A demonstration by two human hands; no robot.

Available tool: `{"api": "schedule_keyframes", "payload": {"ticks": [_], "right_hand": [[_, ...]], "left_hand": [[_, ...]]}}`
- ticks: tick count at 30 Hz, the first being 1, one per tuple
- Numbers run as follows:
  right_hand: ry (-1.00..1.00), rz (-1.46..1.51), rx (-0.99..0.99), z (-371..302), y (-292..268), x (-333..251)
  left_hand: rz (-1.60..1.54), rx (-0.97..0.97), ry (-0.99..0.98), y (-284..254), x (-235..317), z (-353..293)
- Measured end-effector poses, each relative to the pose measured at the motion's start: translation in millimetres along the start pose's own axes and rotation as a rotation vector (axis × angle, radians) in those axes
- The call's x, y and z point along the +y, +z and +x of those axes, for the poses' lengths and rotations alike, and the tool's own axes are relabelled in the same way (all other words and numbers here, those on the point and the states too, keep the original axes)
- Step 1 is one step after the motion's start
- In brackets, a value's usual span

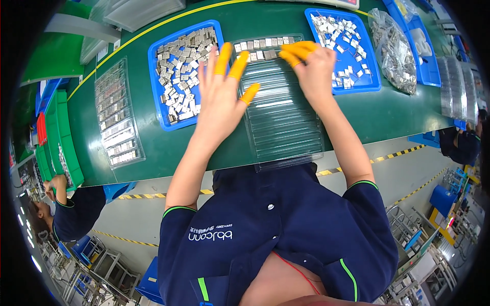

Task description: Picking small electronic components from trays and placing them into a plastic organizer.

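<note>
A clear ribbed plastic tray (283, 112) lies in front of me. Two rows of small silver-and-white connector parts (263, 55) fill its far end. My left hand (220, 99), with yellow finger cots on thumb and two fingers, is spread over the tray's left edge, a fingertip beside the second row's left end. At that row's right end, my right hand (314, 71) has its yellow-capped fingers pinched together; whatever is between them is hidden. Left of the tray, a blue bin (157, 104) holds many similar metal parts. Another blue bin (371, 76) holds white parts with thin wires.
A filled clear tray (118, 115) lies at the left. Beyond the right bin are a plastic bag of metal parts (395, 53) and stacked clear trays (451, 92). A co-worker's hand (58, 182) touches a green bin (65, 137) at far left. The green table's front edge (168, 177) runs before me.
</note>
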State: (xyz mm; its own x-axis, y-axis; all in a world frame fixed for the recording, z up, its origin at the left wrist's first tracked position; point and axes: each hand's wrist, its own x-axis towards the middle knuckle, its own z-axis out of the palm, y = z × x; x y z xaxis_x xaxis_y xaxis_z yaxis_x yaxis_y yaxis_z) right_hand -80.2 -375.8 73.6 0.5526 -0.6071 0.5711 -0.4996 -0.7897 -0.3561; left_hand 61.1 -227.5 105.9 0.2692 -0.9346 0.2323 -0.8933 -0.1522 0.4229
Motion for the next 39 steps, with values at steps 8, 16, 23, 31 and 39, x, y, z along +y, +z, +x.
{"api": "schedule_keyframes", "payload": {"ticks": [8,16,23,31,39], "right_hand": [[0.676,-0.177,-0.266,1.3,-56.3,39.6],[0.482,-0.294,-0.323,-11.5,-43.8,57.5],[0.528,-0.22,-0.19,-15.4,-42.1,62.3],[0.668,0.732,0.193,-9.5,-52.3,68.2],[0.56,1.009,-0.055,-10.0,-52.6,-3.9]], "left_hand": [[0.131,0.218,-0.3,-17.4,-70.4,-20.4],[0.254,0.162,-0.356,-3.8,-71.1,-0.3],[0.317,0.179,-0.344,-4.4,-72.1,18.1],[0.333,0.245,-0.21,-4.7,-77.4,18.1],[-1.239,0.062,-0.532,-18.1,-15.7,1.6]]}}
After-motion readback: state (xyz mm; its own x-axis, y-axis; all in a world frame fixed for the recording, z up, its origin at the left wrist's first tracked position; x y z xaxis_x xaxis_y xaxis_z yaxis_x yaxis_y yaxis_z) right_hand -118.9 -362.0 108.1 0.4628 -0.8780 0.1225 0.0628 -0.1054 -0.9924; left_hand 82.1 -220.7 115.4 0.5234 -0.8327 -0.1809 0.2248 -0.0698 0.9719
